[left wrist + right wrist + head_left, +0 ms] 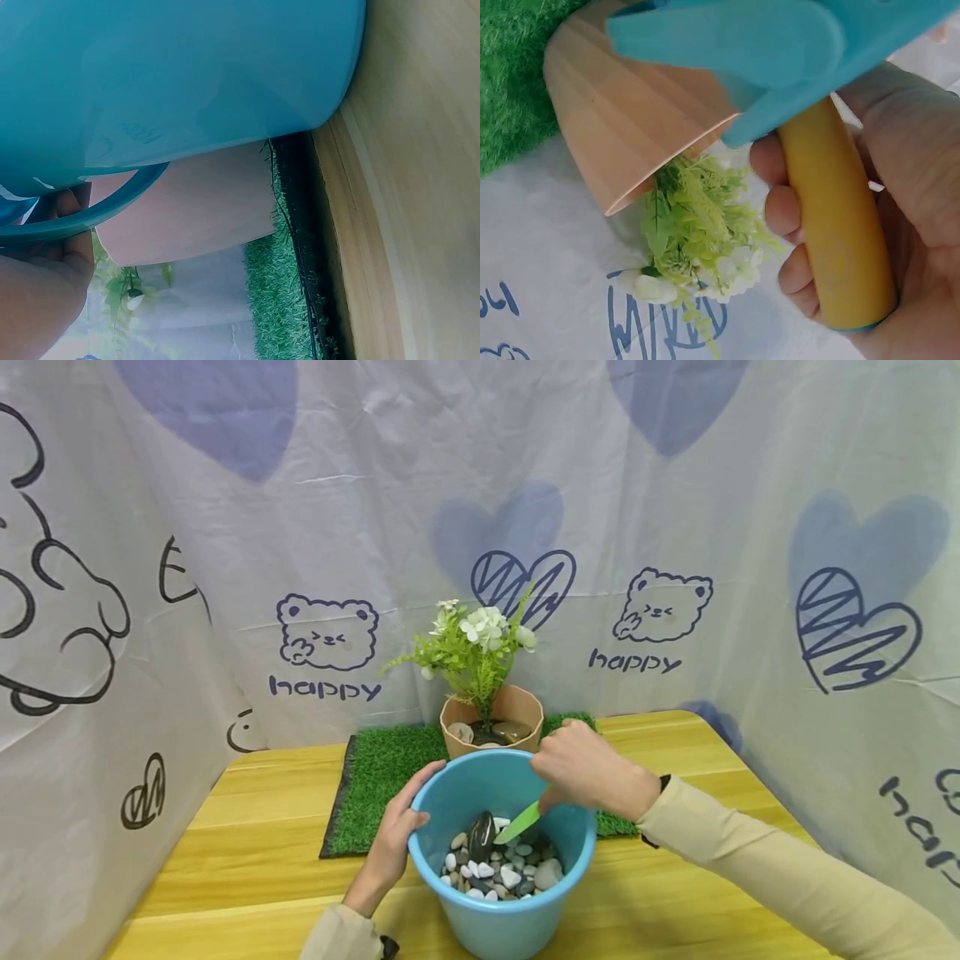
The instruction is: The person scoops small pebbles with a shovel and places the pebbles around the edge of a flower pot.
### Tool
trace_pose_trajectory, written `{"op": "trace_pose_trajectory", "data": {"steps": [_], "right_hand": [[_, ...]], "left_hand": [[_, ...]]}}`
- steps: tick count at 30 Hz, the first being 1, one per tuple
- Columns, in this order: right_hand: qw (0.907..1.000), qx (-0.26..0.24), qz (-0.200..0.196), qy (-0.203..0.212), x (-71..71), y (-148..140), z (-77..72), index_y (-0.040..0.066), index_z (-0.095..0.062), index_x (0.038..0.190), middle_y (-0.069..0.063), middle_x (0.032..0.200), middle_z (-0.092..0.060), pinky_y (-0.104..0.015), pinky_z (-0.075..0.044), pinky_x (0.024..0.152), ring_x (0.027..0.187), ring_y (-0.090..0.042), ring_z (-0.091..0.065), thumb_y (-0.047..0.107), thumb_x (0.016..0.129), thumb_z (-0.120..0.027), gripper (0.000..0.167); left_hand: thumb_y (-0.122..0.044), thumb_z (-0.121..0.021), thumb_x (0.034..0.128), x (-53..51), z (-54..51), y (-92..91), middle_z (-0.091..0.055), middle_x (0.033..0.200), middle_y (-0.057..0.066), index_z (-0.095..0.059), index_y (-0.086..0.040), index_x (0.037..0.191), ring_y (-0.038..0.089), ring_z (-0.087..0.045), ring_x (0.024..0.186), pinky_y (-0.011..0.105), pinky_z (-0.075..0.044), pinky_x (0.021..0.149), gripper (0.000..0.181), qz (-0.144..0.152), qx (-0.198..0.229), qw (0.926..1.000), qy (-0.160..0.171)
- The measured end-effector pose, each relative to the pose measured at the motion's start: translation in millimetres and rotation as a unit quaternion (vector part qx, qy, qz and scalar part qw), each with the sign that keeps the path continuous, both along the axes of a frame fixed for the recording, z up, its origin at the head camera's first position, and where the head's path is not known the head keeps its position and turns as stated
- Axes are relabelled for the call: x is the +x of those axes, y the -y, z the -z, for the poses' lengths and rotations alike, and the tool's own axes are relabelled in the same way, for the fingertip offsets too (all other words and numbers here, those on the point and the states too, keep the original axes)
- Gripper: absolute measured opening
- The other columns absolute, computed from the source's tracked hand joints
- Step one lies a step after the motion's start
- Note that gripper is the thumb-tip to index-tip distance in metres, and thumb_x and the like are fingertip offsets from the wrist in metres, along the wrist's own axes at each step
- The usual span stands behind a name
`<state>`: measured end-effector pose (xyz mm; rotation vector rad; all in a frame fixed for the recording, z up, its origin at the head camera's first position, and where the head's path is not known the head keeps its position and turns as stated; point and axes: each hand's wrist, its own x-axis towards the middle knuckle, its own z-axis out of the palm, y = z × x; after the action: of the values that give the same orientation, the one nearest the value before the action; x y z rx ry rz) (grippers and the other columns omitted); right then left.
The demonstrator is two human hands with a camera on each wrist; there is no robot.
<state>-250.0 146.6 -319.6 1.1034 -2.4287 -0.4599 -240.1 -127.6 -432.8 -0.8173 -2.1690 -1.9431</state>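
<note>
A light blue bucket stands at the table's front, holding many white, grey and brown pebbles and one larger shiny black stone. My left hand grips its left rim, thumb over the edge; the left wrist view shows the fingers by the bucket's handle. My right hand, above the right side of the rim, holds a small trowel. Its green blade slants down into the bucket, the tip near the black stone. In the right wrist view, fingers wrap the yellow handle.
Right behind the bucket, a peach flowerpot with white artificial flowers and stones stands on a green turf mat. Below is a wooden table. A printed curtain encloses the back and sides.
</note>
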Motion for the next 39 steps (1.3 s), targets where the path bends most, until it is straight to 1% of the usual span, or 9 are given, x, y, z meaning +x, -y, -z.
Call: {"op": "trace_pose_trajectory", "data": {"steps": [2, 5, 10, 13, 17, 21, 26, 32, 39], "right_hand": [[0.9998, 0.011, -0.015, -0.002, -1.5, 1.3, 0.9, 0.025, -0.036, 0.051, 0.011, 0.050, -0.042, -0.028, -0.030, 0.053, 0.049, -0.008, -0.036, 0.064, 0.058, -0.080, 0.059], [0.9991, 0.024, -0.036, -0.002, -3.2, 4.3, 4.0, 0.026, -0.049, 0.054, 0.012, 0.059, -0.056, -0.027, -0.030, 0.056, 0.055, -0.007, -0.045, 0.064, 0.061, -0.077, 0.048], [0.9977, 0.029, -0.061, 0.001, -7.4, 7.6, 15.2, 0.026, -0.065, 0.069, 0.012, 0.071, -0.064, -0.027, -0.031, 0.059, 0.066, -0.009, -0.055, 0.062, 0.068, -0.072, 0.036], [0.9972, 0.010, -0.072, 0.018, -10.6, 7.8, 20.3, 0.026, -0.067, 0.074, 0.012, 0.074, -0.065, -0.029, -0.036, 0.064, 0.071, -0.010, -0.057, 0.058, 0.070, -0.072, 0.033], [0.9934, -0.026, -0.089, 0.068, -16.2, 7.8, 25.9, 0.026, -0.067, 0.075, 0.012, 0.075, -0.063, -0.033, -0.042, 0.074, 0.075, -0.009, -0.056, 0.054, 0.073, -0.071, 0.028], [0.9897, -0.036, -0.107, 0.089, -21.5, 9.6, 32.5, 0.027, -0.066, 0.078, 0.012, 0.077, -0.061, -0.031, -0.037, 0.073, 0.077, -0.008, -0.054, 0.052, 0.076, -0.069, 0.025], [0.9893, -0.034, -0.119, 0.077, -24.2, 13.7, 37.4, 0.027, -0.070, 0.083, 0.012, 0.081, -0.063, -0.028, -0.027, 0.070, 0.076, -0.008, -0.052, 0.050, 0.079, -0.067, 0.023], [0.9897, -0.030, -0.114, 0.081, -25.8, 17.1, 34.9, 0.029, -0.073, 0.085, 0.013, 0.080, -0.062, -0.028, -0.027, 0.071, 0.076, -0.007, -0.048, 0.050, 0.082, -0.064, 0.023], [0.9823, -0.036, -0.124, 0.136, -25.8, 13.0, 27.2, 0.029, -0.074, 0.091, 0.014, 0.087, -0.064, -0.029, -0.031, 0.076, 0.082, -0.005, -0.053, 0.048, 0.084, -0.063, 0.023]], "left_hand": [[-0.006, -0.035, 0.0797, -0.1, 0.3, 0.4, -0.048, 0.144, 0.020, -0.039, -0.012, 0.150, 0.045, -0.053, 0.122, 0.055, -0.050, 0.092, 0.071, -0.003, -0.002, 1.0000, -0.002], [-0.006, -0.035, 0.0798, -0.2, 0.4, 0.7, -0.048, 0.144, 0.020, -0.039, -0.013, 0.150, 0.044, -0.054, 0.121, 0.055, -0.050, 0.091, 0.071, -0.006, -0.002, 1.0000, -0.002], [-0.006, -0.035, 0.0797, 0.1, 0.4, 0.4, -0.048, 0.144, 0.020, -0.039, -0.011, 0.150, 0.044, -0.053, 0.121, 0.053, -0.050, 0.091, 0.070, -0.004, -0.001, 1.0000, 0.003], [-0.006, -0.035, 0.0797, 0.3, 0.7, 0.4, -0.048, 0.144, 0.020, -0.039, -0.012, 0.150, 0.044, -0.054, 0.121, 0.052, -0.051, 0.090, 0.070, -0.005, -0.004, 1.0000, 0.005], [-0.006, -0.035, 0.0798, 0.3, 1.1, 0.4, -0.049, 0.144, 0.019, -0.040, -0.013, 0.150, 0.043, -0.054, 0.121, 0.050, -0.051, 0.090, 0.070, -0.008, -0.008, 0.9999, 0.000], [-0.005, -0.035, 0.0797, 0.1, 0.9, 0.1, -0.049, 0.144, 0.019, -0.039, -0.009, 0.150, 0.042, -0.054, 0.121, 0.046, -0.051, 0.091, 0.071, -0.007, -0.013, 0.9999, -0.008], [-0.005, -0.035, 0.0793, 0.4, 0.2, -0.4, -0.049, 0.144, 0.019, -0.039, -0.007, 0.150, 0.042, -0.053, 0.122, 0.042, -0.051, 0.092, 0.071, -0.007, -0.011, 0.9999, -0.009], [-0.006, -0.035, 0.0795, 0.3, -0.4, -0.6, -0.048, 0.144, 0.019, -0.039, -0.009, 0.150, 0.042, -0.053, 0.123, 0.042, -0.051, 0.093, 0.070, -0.007, -0.006, 0.9999, -0.007], [-0.006, -0.035, 0.0798, 0.3, -0.4, -0.5, -0.049, 0.145, 0.017, -0.040, -0.012, 0.150, 0.040, -0.053, 0.123, 0.037, -0.051, 0.091, 0.070, -0.011, -0.009, 0.9999, -0.005]]}}
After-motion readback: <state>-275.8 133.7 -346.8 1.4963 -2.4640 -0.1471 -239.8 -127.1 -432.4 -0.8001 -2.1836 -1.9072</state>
